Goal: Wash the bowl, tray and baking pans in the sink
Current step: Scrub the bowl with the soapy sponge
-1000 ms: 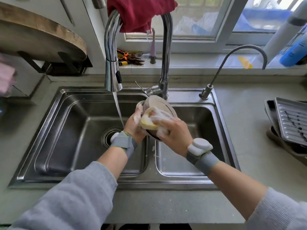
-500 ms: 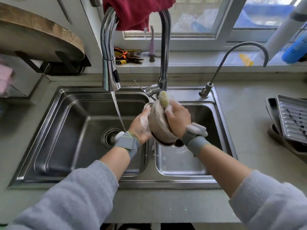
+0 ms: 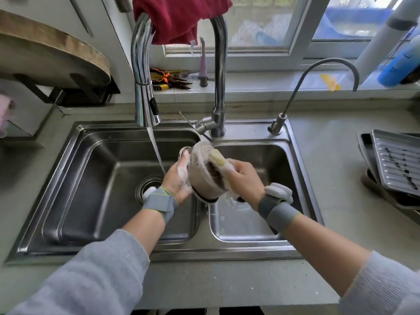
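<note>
The person held a round, pale, soap-covered bowl above the divider between the two basins of the stainless steel double sink, tipped on its side. The left hand cupped it from the left, its lathered fingers curled against the outer wall. The right hand had its fingers wrapped round a yellow, foam-laden sponge, pressed against the bowl's upper right side.

The chief risk appeared to be a slip. Both hands and the bowl were slick with suds, and only the left hand was actually supporting the bowl; a hard scrubbing stroke could have pushed it out of that grip onto the steel divider or into a basin, chipping or cracking it.

Water ran from the tall chrome pull-down tap into the left basin, just beside the left hand; the falling stream hitting the tilted bowl could have thrown spray over the grey countertop.

The ridged metal tray and dark baking pans lay stacked on the counter to the right, seemingly not yet washed.
</note>
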A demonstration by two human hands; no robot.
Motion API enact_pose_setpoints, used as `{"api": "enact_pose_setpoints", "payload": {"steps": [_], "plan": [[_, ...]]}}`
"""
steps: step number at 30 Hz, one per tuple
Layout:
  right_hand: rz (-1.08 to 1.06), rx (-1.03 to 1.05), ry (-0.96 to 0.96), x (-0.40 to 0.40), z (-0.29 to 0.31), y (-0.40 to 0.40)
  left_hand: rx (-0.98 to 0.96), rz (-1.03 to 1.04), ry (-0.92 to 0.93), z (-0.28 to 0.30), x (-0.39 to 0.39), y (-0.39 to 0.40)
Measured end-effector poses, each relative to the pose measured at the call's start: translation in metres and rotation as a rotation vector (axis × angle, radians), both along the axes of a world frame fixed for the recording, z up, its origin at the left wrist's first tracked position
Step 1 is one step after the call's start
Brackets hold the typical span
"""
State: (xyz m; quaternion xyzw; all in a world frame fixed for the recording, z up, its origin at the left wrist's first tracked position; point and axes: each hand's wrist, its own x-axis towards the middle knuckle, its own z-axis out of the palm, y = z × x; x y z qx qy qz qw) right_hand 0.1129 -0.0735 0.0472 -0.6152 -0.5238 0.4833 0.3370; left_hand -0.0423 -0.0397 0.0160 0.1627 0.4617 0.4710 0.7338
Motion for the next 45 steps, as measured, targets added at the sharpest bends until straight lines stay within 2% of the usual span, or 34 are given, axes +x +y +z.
{"api": "enact_pose_setpoints", "payload": {"steps": [3,5,9,12,15,17,20,21,25,29,32,35,37,40,42,45], "plan": [[-0.087,-0.091,0.039,0.001,-0.006,0.000,-0.066,-0.105,-0.102,0.001,0.003,-0.012],[-0.108,-0.156,0.060,-0.003,-0.012,0.001,-0.058,-0.206,-0.095,0.003,0.013,-0.018],[-0.163,-0.345,0.216,-0.002,-0.019,-0.002,0.024,-0.336,0.040,0.006,0.014,-0.025],[-0.194,-0.477,0.367,0.002,-0.025,0.001,0.075,-0.427,0.255,0.007,0.019,-0.025],[-0.162,-0.600,0.507,0.007,-0.036,-0.004,0.064,-0.509,0.280,0.004,0.026,-0.029],[-0.152,-0.607,0.618,0.011,-0.044,-0.008,0.055,-0.489,0.273,0.003,0.025,-0.031],[-0.188,-0.584,0.782,0.016,-0.045,-0.013,0.146,-0.588,0.329,0.005,0.025,-0.036],[-0.207,-0.589,0.798,0.015,-0.047,-0.015,0.208,-0.622,0.359,0.007,0.024,-0.039],[-0.276,-0.626,0.859,0.018,-0.058,-0.025,0.466,-0.887,0.681,-0.011,0.015,-0.046],[-0.190,-0.586,0.825,0.029,-0.065,-0.036,0.550,-1.027,0.744,-0.024,0.006,-0.050],[-0.203,-0.562,0.845,0.033,-0.066,-0.036,0.573,-1.093,0.823,-0.025,0.004,-0.049],[-0.205,-0.562,0.838,0.038,-0.066,-0.035,0.692,-1.125,0.955,-0.024,0.002,-0.048],[-0.215,-0.566,0.844,0.042,-0.066,-0.034,0.815,-1.144,1.109,-0.026,0.000,-0.050],[-0.210,-0.563,0.863,0.048,-0.063,-0.032,0.893,-1.069,1.281,-0.032,-0.004,-0.048],[-0.223,-0.589,0.833,0.051,-0.063,-0.033,0.857,-0.996,1.252,-0.035,-0.006,-0.043],[-0.266,-0.673,0.829,0.056,-0.075,-0.033,0.775,-0.741,1.178,-0.030,-0.011,-0.029]]}}
